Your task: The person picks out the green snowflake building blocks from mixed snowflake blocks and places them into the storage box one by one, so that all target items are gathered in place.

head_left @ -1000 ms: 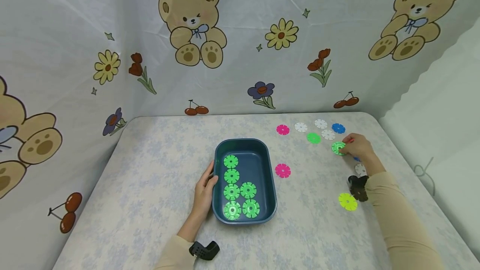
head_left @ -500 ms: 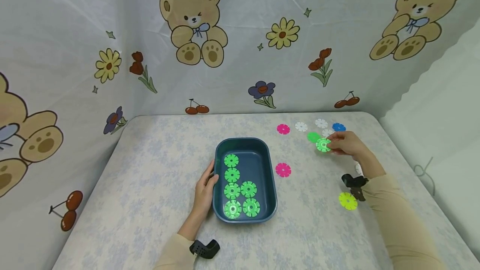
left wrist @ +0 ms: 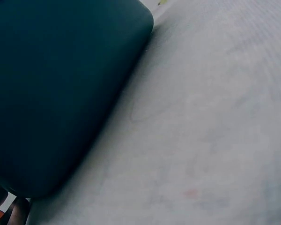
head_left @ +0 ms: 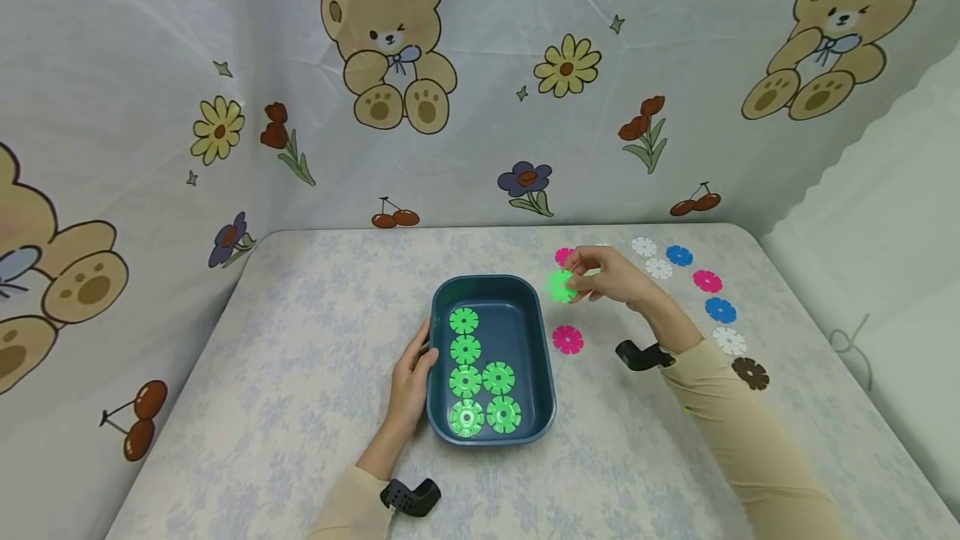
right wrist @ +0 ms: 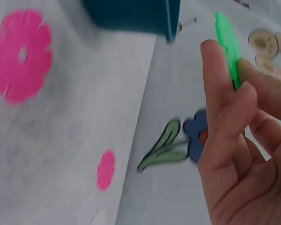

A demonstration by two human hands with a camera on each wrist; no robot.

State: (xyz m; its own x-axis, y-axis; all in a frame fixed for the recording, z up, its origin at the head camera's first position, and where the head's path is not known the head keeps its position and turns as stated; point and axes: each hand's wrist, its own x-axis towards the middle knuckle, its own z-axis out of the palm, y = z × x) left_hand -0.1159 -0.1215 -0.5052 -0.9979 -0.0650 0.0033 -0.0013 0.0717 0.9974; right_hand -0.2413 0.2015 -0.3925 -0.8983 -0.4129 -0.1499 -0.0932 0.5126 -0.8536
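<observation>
My left hand (head_left: 408, 382) holds the near-left side of a dark blue rectangular tray (head_left: 546, 357), thumb at the rim and fingers along the outer wall. In the left wrist view, fingertips (left wrist: 19, 211) show at the tray's lower corner. Several green notched discs (head_left: 465, 349) lie in the tray, in a left column and a shorter second column. My right hand (head_left: 611, 277) pinches a green notched disc (head_left: 560, 286) between thumb and fingers, just right of the tray's far corner. The right wrist view shows this green disc (right wrist: 228, 47) nearly edge-on.
Pink discs (head_left: 567, 339) lie right of the tray, one partly behind the right hand. Farther right are white (head_left: 659, 268), blue (head_left: 721, 310), pink (head_left: 707, 281) and brown (head_left: 751, 373) discs. The right sleeve hides most of a yellow disc. A bear-print cloth (head_left: 465, 165) rises behind the table.
My right hand has carried a green disc leftward from the right side toward the tray. The loose green disc on its path no longer shows. The left hand and tray have stayed put.
</observation>
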